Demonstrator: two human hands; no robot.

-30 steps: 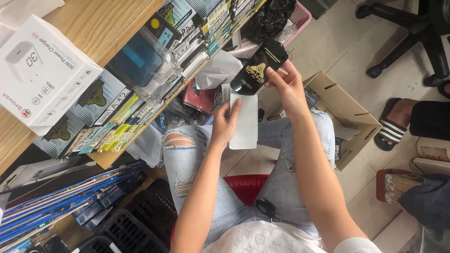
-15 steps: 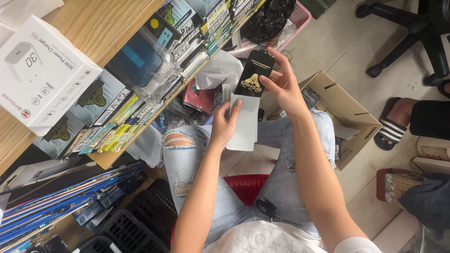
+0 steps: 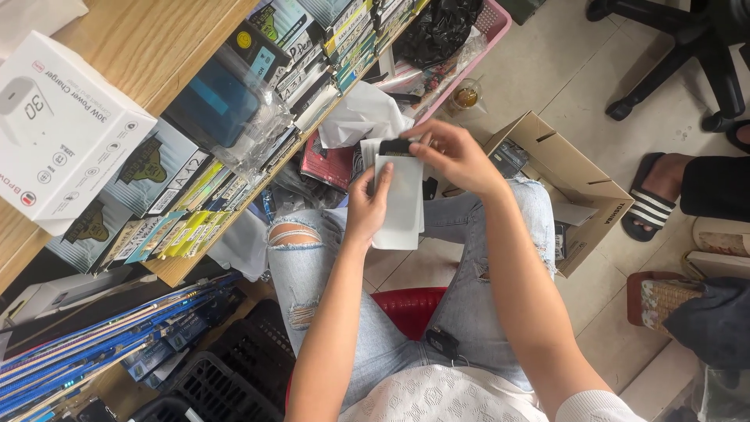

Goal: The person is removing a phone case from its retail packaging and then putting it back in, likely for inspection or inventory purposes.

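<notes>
The person sits on a red stool [image 3: 406, 306] and both hands work above the knees, near the centre of the view. The left hand [image 3: 367, 209] grasps a flat white sleeve [image 3: 400, 205]; the thumb lies on its front face and the other fingers go behind it. The sleeve stands almost upright, with its long side toward 12 o'clock. The right hand [image 3: 453, 156] is at 1 o'clock from the left hand, and its fingertips pinch a small black piece [image 3: 395, 146] at the top edge of the sleeve. I cannot tell if this piece is already partly inside the sleeve or only touches it. Just behind the sleeve there is crumpled white paper [image 3: 361, 116], at 11 o'clock from the hands.

At 9 o'clock from the hands runs the wooden desk [image 3: 148, 47], and a white box [image 3: 58, 129] with a picture of a charger lies on it. Along the desk edge many flat packages [image 3: 180, 211] stand in a row, near the left knee. At 12 o'clock there is a pink basket [image 3: 497, 25] with a black bag inside. At 3 o'clock an open cardboard box [image 3: 574, 184] rests on the floor, just beside the right knee. Further to 3 o'clock a foot of another person in a striped sandal [image 3: 652, 205] is visible.
</notes>
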